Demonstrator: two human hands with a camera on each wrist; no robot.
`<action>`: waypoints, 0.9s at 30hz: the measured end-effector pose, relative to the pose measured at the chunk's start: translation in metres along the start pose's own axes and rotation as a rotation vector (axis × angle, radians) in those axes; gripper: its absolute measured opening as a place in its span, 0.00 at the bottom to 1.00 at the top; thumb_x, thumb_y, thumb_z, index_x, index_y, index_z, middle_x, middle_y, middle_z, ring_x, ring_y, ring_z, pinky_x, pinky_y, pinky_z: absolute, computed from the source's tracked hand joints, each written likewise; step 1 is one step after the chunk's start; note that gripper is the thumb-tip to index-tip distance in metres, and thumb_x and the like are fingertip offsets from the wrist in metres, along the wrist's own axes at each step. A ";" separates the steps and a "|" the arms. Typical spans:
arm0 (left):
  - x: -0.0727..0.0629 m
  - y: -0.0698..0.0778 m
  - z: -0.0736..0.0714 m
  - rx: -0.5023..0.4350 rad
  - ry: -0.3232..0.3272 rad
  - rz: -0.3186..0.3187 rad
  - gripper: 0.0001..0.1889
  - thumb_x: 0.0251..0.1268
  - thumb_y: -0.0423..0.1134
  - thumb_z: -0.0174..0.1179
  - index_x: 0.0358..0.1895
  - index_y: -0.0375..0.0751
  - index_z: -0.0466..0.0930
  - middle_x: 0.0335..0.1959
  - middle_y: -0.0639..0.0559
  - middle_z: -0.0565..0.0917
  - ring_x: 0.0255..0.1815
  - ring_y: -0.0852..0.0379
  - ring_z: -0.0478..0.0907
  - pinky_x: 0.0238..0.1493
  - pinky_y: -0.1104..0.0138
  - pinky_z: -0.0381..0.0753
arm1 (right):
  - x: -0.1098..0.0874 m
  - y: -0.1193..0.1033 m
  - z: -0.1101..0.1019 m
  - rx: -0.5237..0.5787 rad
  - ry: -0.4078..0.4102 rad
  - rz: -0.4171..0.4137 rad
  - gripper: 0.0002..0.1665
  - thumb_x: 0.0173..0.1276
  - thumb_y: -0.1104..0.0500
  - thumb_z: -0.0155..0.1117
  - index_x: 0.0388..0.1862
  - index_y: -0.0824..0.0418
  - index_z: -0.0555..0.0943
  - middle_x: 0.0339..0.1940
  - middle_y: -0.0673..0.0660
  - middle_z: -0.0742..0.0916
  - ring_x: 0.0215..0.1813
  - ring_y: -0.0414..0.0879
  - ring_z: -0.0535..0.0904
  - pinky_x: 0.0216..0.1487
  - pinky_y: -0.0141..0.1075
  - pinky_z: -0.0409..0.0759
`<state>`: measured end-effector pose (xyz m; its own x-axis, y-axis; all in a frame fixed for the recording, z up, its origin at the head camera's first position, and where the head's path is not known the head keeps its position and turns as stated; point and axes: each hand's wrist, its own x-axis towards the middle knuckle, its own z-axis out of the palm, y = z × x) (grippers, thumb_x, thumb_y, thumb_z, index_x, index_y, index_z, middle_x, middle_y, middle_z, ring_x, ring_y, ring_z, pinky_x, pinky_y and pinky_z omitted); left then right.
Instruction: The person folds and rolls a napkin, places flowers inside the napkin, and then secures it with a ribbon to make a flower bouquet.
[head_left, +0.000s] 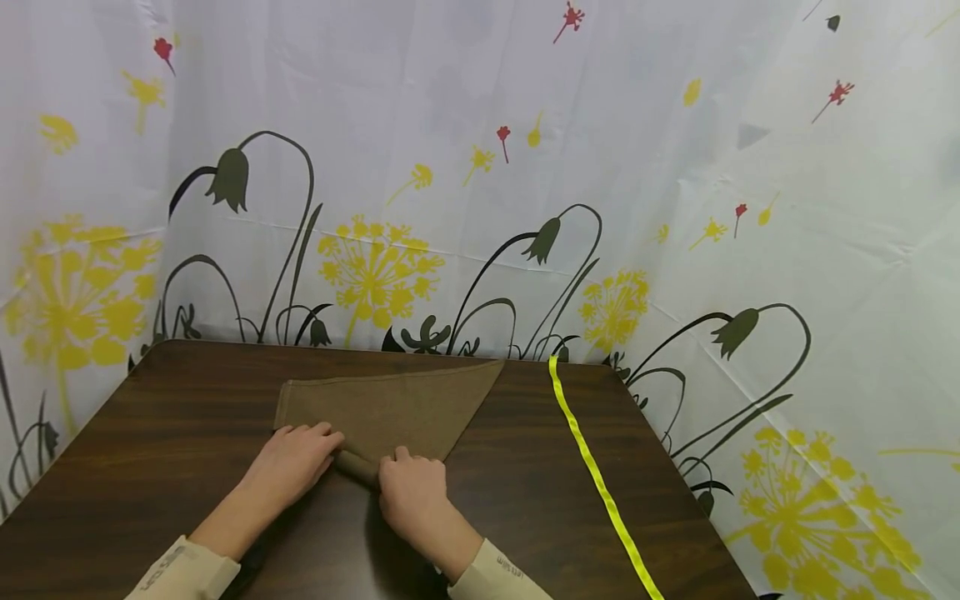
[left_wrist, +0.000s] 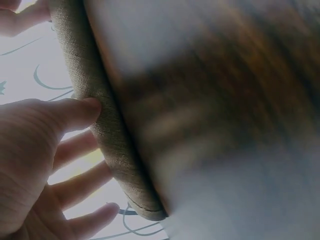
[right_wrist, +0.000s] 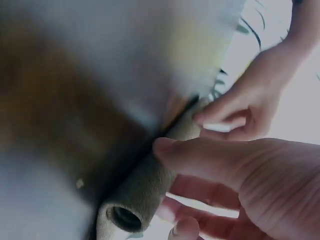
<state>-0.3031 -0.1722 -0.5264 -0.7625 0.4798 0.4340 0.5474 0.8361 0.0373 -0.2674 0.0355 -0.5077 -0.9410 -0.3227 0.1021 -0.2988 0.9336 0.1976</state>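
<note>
Two pale sleeves (head_left: 495, 575), dark lettering, nearest. Left hand (head_left: 292, 462) and right hand (head_left: 414, 496), slightly apart, both gripping the rolled near edge of the cloth, thumbs on the roll. One brown cloth (head_left: 390, 408), mid-table, hollow roll at the near side, remainder flat, tapering rightward to a point. One dark wood-grain table (head_left: 187, 458). One yellow ribbon (head_left: 600, 479), lengthwise, right of cloth. One white floral backdrop (head_left: 450, 75), behind.

The cloth (head_left: 390, 412) is brown, the tape (head_left: 595, 467) yellow, the table (head_left: 187, 442) dark wood-grained. Yellow flowers (head_left: 375, 271) pattern the white curtain (head_left: 465, 83).
</note>
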 end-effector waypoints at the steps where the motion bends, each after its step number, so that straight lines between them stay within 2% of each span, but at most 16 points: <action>1: 0.000 0.000 -0.001 0.001 0.005 0.001 0.12 0.60 0.31 0.78 0.43 0.48 0.87 0.40 0.52 0.86 0.38 0.45 0.86 0.46 0.42 0.86 | -0.002 -0.002 0.000 -0.033 0.018 -0.005 0.06 0.69 0.47 0.76 0.39 0.44 0.87 0.36 0.45 0.85 0.32 0.43 0.84 0.31 0.40 0.79; 4: 0.000 0.001 -0.002 0.008 0.006 -0.008 0.12 0.61 0.32 0.78 0.43 0.48 0.87 0.41 0.52 0.86 0.38 0.45 0.86 0.42 0.44 0.86 | -0.003 -0.004 0.000 -0.064 0.063 -0.014 0.06 0.68 0.50 0.77 0.38 0.43 0.86 0.35 0.42 0.86 0.32 0.41 0.85 0.33 0.38 0.78; 6: -0.001 0.002 -0.003 0.009 -0.014 -0.020 0.12 0.62 0.33 0.77 0.44 0.49 0.87 0.41 0.52 0.86 0.39 0.45 0.86 0.40 0.45 0.86 | -0.001 -0.003 0.000 -0.059 0.060 -0.020 0.06 0.69 0.52 0.75 0.37 0.44 0.84 0.31 0.41 0.85 0.29 0.40 0.83 0.32 0.36 0.74; 7: -0.001 0.003 -0.004 0.008 -0.028 -0.025 0.11 0.62 0.33 0.77 0.45 0.49 0.87 0.42 0.51 0.86 0.39 0.45 0.86 0.40 0.45 0.85 | -0.001 -0.001 -0.001 -0.049 0.057 -0.022 0.06 0.69 0.53 0.75 0.40 0.44 0.84 0.29 0.41 0.85 0.28 0.40 0.82 0.31 0.35 0.72; 11: -0.001 0.005 -0.006 0.011 -0.083 -0.040 0.10 0.64 0.35 0.76 0.46 0.48 0.87 0.43 0.50 0.86 0.40 0.44 0.86 0.41 0.44 0.85 | -0.001 0.006 -0.002 0.006 0.025 -0.030 0.13 0.67 0.56 0.74 0.38 0.47 0.76 0.19 0.43 0.78 0.19 0.39 0.69 0.25 0.34 0.62; 14: -0.003 0.008 -0.010 0.017 -0.118 -0.047 0.08 0.66 0.37 0.75 0.45 0.47 0.88 0.43 0.50 0.86 0.40 0.44 0.86 0.42 0.43 0.85 | -0.002 0.011 -0.004 0.064 0.015 -0.032 0.17 0.63 0.58 0.74 0.33 0.48 0.71 0.16 0.44 0.73 0.18 0.40 0.64 0.22 0.35 0.61; 18: -0.006 0.013 -0.015 0.022 -0.149 -0.050 0.09 0.65 0.40 0.76 0.45 0.47 0.88 0.43 0.51 0.86 0.41 0.44 0.86 0.42 0.43 0.85 | -0.002 0.017 -0.008 0.138 0.002 -0.039 0.12 0.62 0.59 0.75 0.32 0.46 0.78 0.18 0.44 0.79 0.19 0.39 0.69 0.19 0.37 0.66; 23: -0.011 0.016 -0.013 0.029 -0.106 -0.033 0.17 0.61 0.41 0.80 0.50 0.48 0.86 0.44 0.49 0.87 0.39 0.44 0.86 0.39 0.45 0.85 | 0.001 0.022 -0.008 0.156 -0.050 -0.023 0.09 0.64 0.57 0.76 0.37 0.41 0.86 0.25 0.44 0.87 0.23 0.40 0.78 0.21 0.38 0.71; 27: -0.013 0.017 -0.011 0.029 -0.095 -0.028 0.19 0.58 0.41 0.81 0.51 0.50 0.85 0.44 0.49 0.85 0.36 0.45 0.85 0.35 0.46 0.84 | 0.004 0.024 -0.007 0.188 -0.098 -0.020 0.09 0.67 0.55 0.76 0.41 0.38 0.89 0.31 0.42 0.90 0.26 0.40 0.81 0.23 0.38 0.74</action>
<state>-0.2803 -0.1672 -0.5216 -0.8072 0.4782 0.3461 0.5163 0.8561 0.0215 -0.2778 0.0559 -0.4961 -0.9427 -0.3337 0.0032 -0.3336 0.9426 0.0128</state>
